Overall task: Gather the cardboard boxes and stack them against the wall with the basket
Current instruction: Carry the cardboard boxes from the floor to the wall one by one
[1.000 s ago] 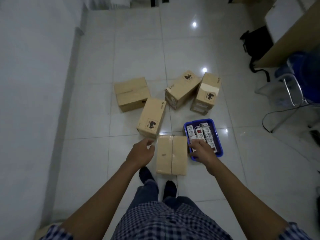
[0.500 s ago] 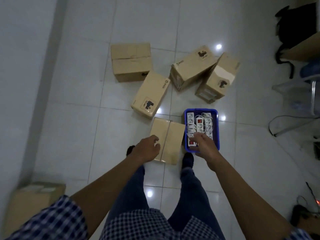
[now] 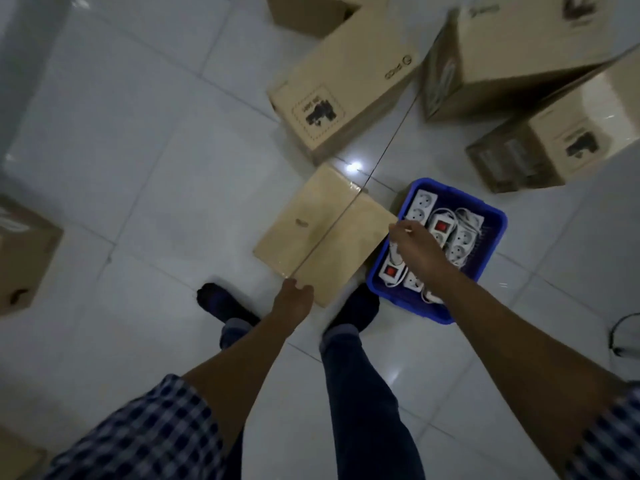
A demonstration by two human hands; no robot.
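Note:
A plain taped cardboard box (image 3: 322,233) lies on the floor just in front of my feet. My left hand (image 3: 292,301) touches its near corner with loosely curled fingers. My right hand (image 3: 414,245) reaches to the box's right edge, fingers stretched out, hovering over the blue basket (image 3: 491,233) of white power strips that stands against the box. Beyond lie a printed box (image 3: 343,95), a large box (image 3: 512,46) and a third box (image 3: 554,147). Part of one more box (image 3: 311,12) shows at the top edge.
A cardboard box (image 3: 20,251) stands at the left by the white wall (image 3: 20,36), with another box corner (image 3: 14,455) at the bottom left. A black cable (image 3: 623,334) lies at the right edge. Glossy white floor tiles stretch between my feet and the left box.
I have bent lower, so the boxes and basket look much bigger. My left hand moved from the box's side to its near corner. My right hand shifted to the box's right edge.

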